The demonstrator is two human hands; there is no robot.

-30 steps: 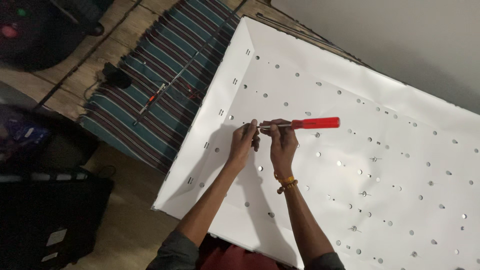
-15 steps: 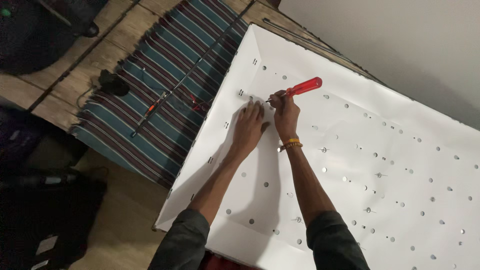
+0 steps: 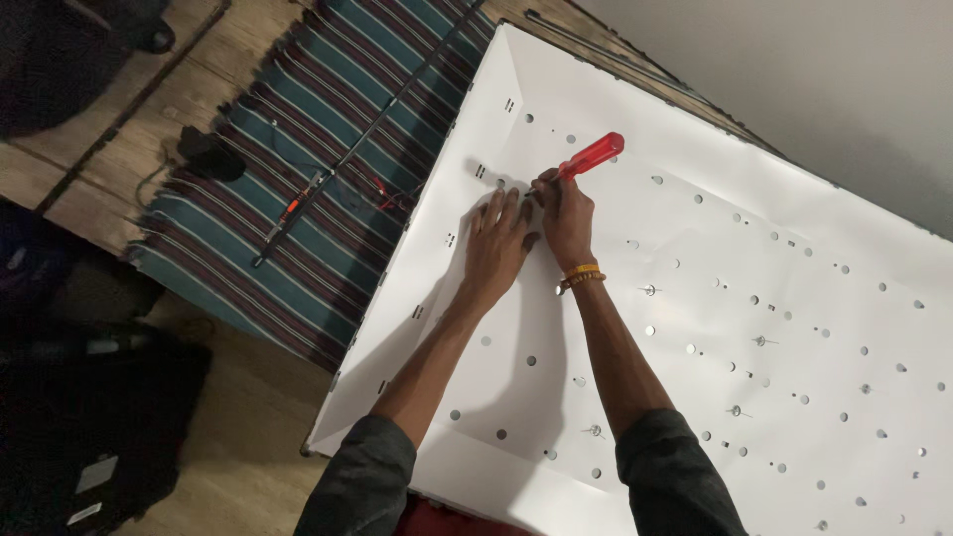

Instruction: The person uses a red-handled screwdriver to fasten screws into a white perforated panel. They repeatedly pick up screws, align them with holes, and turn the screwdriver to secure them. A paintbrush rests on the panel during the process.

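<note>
Both your arms reach up the middle of the frame, sleeves pushed to the elbows. Your left hand (image 3: 496,246) lies flat, fingers spread. Your right hand (image 3: 566,213), just beside it, is curled tight in a fist.

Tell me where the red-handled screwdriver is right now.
In the head view, the red-handled screwdriver is in the right hand, upper centre, on the white panel beside the left hand.

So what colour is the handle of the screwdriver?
Red, see-through plastic. The screwdriver handle sticks out of the right hand, shown in the head view.
</note>
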